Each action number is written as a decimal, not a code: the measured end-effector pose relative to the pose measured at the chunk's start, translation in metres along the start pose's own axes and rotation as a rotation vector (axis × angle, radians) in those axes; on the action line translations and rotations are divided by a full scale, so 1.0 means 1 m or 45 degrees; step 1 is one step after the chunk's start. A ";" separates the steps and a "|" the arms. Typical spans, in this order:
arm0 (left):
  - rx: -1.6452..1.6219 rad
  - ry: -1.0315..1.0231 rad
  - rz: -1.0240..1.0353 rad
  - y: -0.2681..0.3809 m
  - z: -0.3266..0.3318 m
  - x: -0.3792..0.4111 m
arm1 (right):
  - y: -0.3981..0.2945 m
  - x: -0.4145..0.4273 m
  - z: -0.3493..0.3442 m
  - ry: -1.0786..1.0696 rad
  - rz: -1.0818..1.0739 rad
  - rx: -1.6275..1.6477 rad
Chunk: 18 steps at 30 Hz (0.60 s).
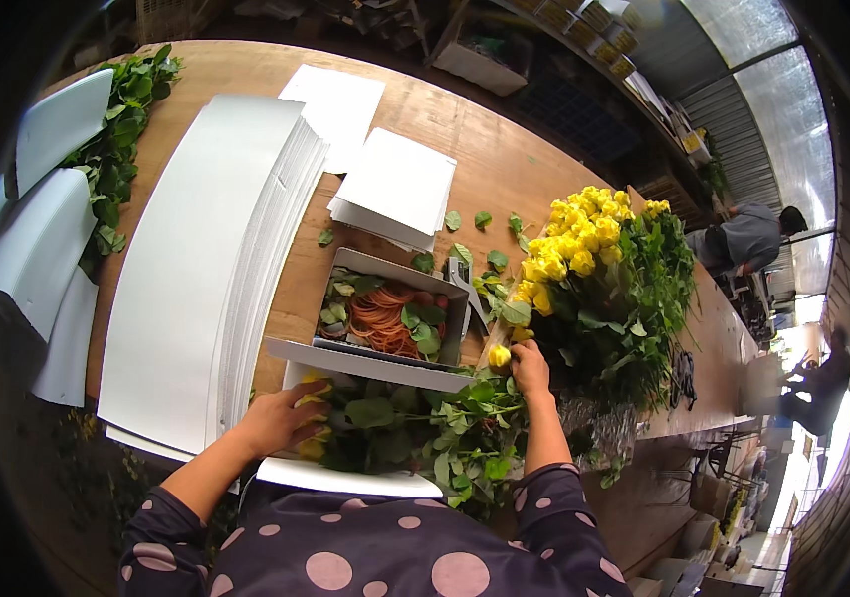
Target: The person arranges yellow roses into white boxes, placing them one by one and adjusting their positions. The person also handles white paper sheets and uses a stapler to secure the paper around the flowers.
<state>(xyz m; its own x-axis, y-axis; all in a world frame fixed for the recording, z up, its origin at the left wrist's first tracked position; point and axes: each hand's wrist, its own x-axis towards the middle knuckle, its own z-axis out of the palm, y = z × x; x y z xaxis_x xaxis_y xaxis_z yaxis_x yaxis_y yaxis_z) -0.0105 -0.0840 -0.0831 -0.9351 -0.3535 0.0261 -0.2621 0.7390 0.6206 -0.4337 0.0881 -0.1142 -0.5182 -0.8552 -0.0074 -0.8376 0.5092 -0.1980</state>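
Before me, green-leaved rose stems (402,418) lie sideways on a white cardboard sheet (350,478), their yellow heads (311,445) at the left end. My left hand (287,419) curls its fingers over those heads. Farther right, my right hand (530,369) pinches a single yellow rose (500,356) just beneath its bloom; its stem is mostly hidden. Just beyond the right hand rests a large pile of yellow roses (582,231) with long leafy stems (641,321). Between the hands and slightly farther off stands an open cardboard box (395,370) containing orange rubber bands (382,319) and leaves.
A tall stack of white cardboard sheets (193,254) fills the left; smaller white sheets (399,183) lie behind the box. A metal stapler (462,287) stands beside it. Wrapped bundles (44,246) lie far left. Two people work in the right background, one in grey (742,237).
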 end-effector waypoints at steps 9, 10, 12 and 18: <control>-0.047 -0.023 -0.036 -0.003 0.003 -0.004 | 0.028 -0.024 -0.061 0.498 0.178 1.111; -0.037 -0.035 -0.035 -0.003 0.002 -0.003 | 0.028 -0.025 -0.062 0.506 0.153 1.130; -0.023 -0.050 -0.033 -0.002 0.000 -0.003 | 0.024 -0.028 -0.069 0.520 0.158 1.115; -0.041 -0.041 -0.029 -0.001 -0.003 -0.005 | 0.019 -0.031 -0.087 0.758 0.142 1.370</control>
<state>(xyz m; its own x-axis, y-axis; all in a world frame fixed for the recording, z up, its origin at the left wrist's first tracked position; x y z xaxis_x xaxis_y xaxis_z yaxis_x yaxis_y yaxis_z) -0.0052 -0.0846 -0.0810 -0.9364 -0.3506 -0.0132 -0.2758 0.7122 0.6455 -0.4481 0.1325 -0.0326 -0.8118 -0.4915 0.3154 -0.3606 -0.0028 -0.9327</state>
